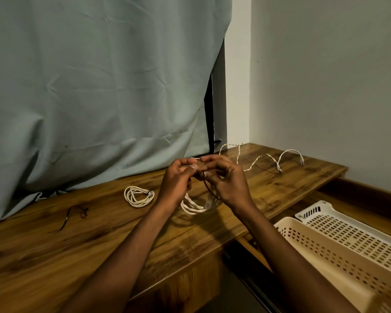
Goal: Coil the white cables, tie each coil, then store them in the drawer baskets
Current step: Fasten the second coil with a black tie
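At frame centre a coil of white cable hangs above the wooden worktop, held by both hands: the left hand and the right hand each have the grip curled, fingertips pinching a thin dark tie at the coil's top. A tied white coil lies left of centre, a loose white cable snakes at right, and a spare dark tie lies further left. Two perforated baskets sit in the open drawer at lower right.

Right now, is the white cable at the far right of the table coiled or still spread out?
Spread out. The loose cable snakes in open waves across the table, unlike the tied coil lying left of the hands.
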